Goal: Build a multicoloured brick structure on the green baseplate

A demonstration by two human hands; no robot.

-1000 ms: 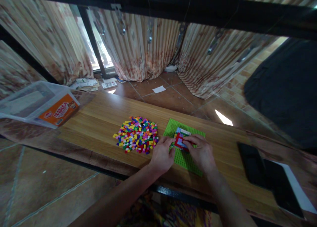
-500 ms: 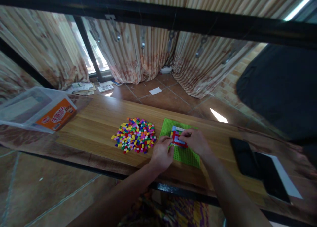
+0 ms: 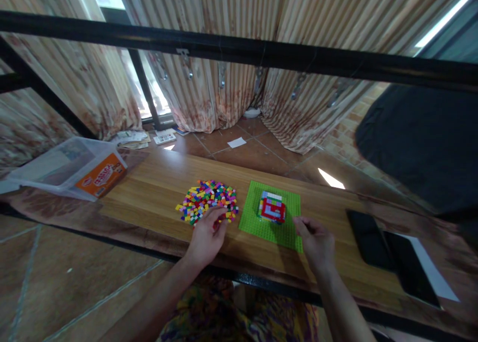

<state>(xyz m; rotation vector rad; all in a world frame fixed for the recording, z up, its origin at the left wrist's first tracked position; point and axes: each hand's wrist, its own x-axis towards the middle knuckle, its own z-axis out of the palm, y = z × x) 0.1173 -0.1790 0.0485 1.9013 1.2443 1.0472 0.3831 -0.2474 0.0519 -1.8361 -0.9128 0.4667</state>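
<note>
Layered brick build (image 3: 273, 208) on green baseplate (image 3: 251, 224), top seemingly unfinished; many loose bricks (image 3: 207, 196) heaped alongside. Left hand (image 3: 206, 236) at the heap, fingers curled, grip unclear; right hand (image 3: 319, 243) by the baseplate's edge, fingers bent, hold unclear.

Your left hand (image 3: 207, 235) hid the near edge of the brick pile (image 3: 205, 195) beneath its grip; any brick pinched there was indiscernible. Your right hand's (image 3: 319, 242) fingertips were too blurred to show a brick. Both forearms, behind your grips, were cut off.
</note>
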